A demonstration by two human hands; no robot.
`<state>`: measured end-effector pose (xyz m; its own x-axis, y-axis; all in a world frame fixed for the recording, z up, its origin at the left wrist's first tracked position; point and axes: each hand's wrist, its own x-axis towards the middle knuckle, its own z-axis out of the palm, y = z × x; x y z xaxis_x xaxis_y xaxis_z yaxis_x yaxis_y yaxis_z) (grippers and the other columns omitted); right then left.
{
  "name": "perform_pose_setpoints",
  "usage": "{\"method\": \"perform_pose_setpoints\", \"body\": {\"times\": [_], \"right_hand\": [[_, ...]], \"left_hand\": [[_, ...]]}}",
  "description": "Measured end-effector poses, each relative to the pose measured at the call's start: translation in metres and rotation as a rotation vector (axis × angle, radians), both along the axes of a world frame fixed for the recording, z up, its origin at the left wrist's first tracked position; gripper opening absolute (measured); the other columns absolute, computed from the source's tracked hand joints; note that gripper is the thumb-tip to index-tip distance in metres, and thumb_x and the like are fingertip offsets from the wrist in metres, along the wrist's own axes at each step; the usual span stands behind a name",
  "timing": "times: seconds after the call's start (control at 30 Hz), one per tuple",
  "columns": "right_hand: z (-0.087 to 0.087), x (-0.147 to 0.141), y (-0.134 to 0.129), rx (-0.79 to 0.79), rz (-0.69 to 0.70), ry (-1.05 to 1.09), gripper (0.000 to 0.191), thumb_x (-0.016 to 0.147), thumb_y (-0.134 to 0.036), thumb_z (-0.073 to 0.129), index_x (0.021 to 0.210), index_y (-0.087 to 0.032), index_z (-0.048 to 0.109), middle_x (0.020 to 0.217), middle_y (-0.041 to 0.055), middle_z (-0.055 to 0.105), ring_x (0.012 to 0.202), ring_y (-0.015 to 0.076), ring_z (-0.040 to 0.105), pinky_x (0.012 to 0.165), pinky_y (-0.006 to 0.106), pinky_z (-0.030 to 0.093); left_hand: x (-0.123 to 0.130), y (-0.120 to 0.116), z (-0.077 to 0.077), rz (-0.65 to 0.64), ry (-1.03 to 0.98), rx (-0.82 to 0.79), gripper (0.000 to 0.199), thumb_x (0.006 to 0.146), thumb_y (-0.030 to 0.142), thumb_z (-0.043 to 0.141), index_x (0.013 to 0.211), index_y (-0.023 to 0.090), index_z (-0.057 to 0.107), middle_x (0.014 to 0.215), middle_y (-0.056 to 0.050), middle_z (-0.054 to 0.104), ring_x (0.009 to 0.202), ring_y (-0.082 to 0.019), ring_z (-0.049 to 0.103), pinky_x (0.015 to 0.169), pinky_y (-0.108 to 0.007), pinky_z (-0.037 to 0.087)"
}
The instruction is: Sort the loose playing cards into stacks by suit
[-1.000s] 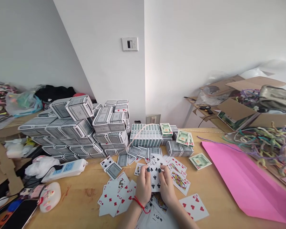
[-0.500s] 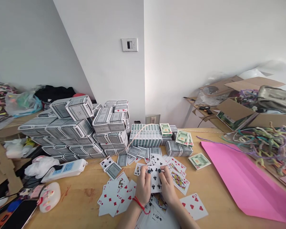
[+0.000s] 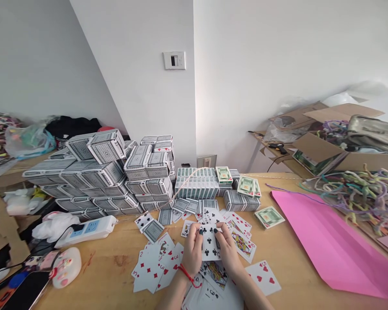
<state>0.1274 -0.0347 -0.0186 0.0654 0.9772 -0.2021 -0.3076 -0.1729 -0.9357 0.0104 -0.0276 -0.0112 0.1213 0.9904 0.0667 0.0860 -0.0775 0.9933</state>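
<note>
My left hand (image 3: 193,247) grips the left edge of a five of clubs playing card (image 3: 208,246), thumb on its face. On the card's right edge my right hand (image 3: 226,246) is closed the same way. Whether more cards lie behind it I cannot tell. Loose face-up cards (image 3: 213,290) lie below, under my wrists. A fan of red cards (image 3: 150,269), with diamonds and hearts, is spread to the left. To the right lie a five of hearts (image 3: 265,277) and several face cards (image 3: 242,244). Behind my hands, more cards (image 3: 211,215) show clubs.
Wrapped card packs (image 3: 100,172) are stacked high at the back left. Green card boxes (image 3: 269,217) stand at the back right. A pink sheet (image 3: 323,249) covers the right side. A power strip (image 3: 90,230) and a phone (image 3: 27,290) lie left.
Both hands still hold the five of clubs. Its lower corner index now shows, and more of the face card beneath is visible. The view has shifted slightly.
</note>
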Motion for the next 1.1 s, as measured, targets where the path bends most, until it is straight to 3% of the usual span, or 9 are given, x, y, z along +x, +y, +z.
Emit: {"method": "perform_pose_setpoints", "body": {"times": [0.23,0.47,0.73,0.97,1.1], "right_hand": [[0.005,-0.001,-0.003,0.03,-0.004,-0.012,0.027,0.076,-0.035,0.046,0.1,-0.025,0.043,0.057,-0.0061,0.041,0.044,0.0104,0.034,0.042,0.021,0.031],[0.0,0.0,-0.001,0.042,-0.009,0.009,0.024,0.074,-0.039,0.049,0.093,-0.025,0.046,0.059,-0.0051,0.042,0.045,0.0108,0.033,0.042,0.022,0.031],[-0.004,-0.001,0.0,0.037,-0.027,0.003,0.025,0.074,-0.039,0.049,0.094,-0.024,0.048,0.059,-0.0043,0.046,0.045,0.0119,0.037,0.043,0.023,0.033],[0.002,0.001,0.0,0.091,-0.086,-0.197,0.02,0.073,-0.034,0.048,0.085,-0.02,0.057,0.074,0.0012,0.057,0.067,0.0181,0.05,0.061,0.026,0.041],[0.008,0.0,0.0,0.076,-0.069,-0.163,0.014,0.073,-0.031,0.047,0.08,-0.021,0.054,0.066,-0.0019,0.052,0.057,0.0152,0.044,0.054,0.025,0.037]], "left_hand": [[0.002,0.001,-0.001,-0.004,0.026,0.0,0.015,0.084,0.027,0.034,0.088,0.02,0.046,0.066,0.003,0.045,0.053,-0.013,0.04,0.055,-0.023,0.037],[0.003,0.002,-0.001,0.044,0.051,0.033,0.015,0.083,0.031,0.038,0.082,0.02,0.049,0.062,0.002,0.046,0.052,-0.014,0.043,0.054,-0.023,0.038],[0.004,0.002,-0.001,0.005,0.037,0.025,0.011,0.084,0.024,0.033,0.081,0.021,0.043,0.063,0.004,0.042,0.051,-0.012,0.037,0.054,-0.023,0.036],[0.002,0.0,-0.004,0.017,0.053,0.034,0.011,0.084,0.024,0.033,0.079,0.021,0.043,0.06,0.005,0.038,0.049,-0.012,0.035,0.051,-0.022,0.034],[0.002,0.0,-0.004,0.015,0.068,0.046,0.011,0.084,0.024,0.034,0.078,0.021,0.043,0.059,0.005,0.036,0.048,-0.011,0.034,0.051,-0.022,0.033]]}}
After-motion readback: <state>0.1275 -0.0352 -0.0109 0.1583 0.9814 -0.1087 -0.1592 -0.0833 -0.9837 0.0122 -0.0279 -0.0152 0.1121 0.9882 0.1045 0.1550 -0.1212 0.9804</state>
